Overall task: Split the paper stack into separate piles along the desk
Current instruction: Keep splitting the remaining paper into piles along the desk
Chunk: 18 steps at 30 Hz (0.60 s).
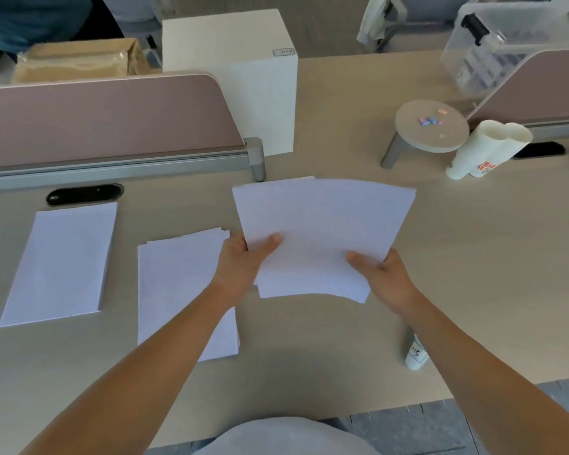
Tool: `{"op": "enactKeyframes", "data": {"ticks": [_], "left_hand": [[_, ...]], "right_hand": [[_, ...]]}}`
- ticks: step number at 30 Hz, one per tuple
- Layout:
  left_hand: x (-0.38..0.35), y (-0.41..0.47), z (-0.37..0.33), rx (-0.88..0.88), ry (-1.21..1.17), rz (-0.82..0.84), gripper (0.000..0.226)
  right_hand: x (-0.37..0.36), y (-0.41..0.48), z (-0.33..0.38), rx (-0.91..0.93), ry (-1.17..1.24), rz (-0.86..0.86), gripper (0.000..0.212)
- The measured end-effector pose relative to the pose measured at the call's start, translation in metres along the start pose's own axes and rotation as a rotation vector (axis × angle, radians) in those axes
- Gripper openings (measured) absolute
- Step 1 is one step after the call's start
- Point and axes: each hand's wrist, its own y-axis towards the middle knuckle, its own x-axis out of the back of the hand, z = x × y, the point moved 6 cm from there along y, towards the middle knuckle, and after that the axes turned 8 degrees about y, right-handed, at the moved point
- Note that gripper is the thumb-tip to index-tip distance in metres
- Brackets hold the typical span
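Beige desk (473,257): above its middle a fanned paper stack (322,231) is pinched at near corners by left hand (240,262) and right hand (388,279); neat pile (60,264) and looser pile (181,290) lie left. Far right, a clear bin (493,54) holds indistinct items.

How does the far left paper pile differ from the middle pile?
The far left pile is squared up, while the middle pile has sheets fanned out at its far right corner. The far left pile lies fully in view; the middle pile is partly covered by the left arm. Both are white sheets flat on the desk.
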Motion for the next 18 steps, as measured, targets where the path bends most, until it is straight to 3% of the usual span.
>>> {"op": "enactKeyframes", "data": {"ticks": [4,6,11,16,18], "left_hand": [[-0.023,-0.016,0.031,0.044,0.206,0.035,0.026],[-0.034,-0.023,0.039,0.064,0.203,0.008,0.033],[-0.039,-0.029,0.038,0.059,0.139,-0.065,0.017],[-0.041,-0.032,0.047,0.06,0.357,0.065,0.038],[-0.041,-0.031,0.048,0.078,0.446,0.056,0.036]], "right_hand": [[0.016,-0.01,-0.027,-0.034,-0.002,0.031,0.019],[0.019,-0.014,-0.033,-0.035,0.015,0.013,0.018],[0.024,-0.016,-0.028,-0.034,0.042,0.006,0.014],[0.033,-0.021,-0.045,-0.11,0.001,0.069,0.015],[0.034,-0.022,-0.051,-0.124,0.005,0.048,0.014]]}}
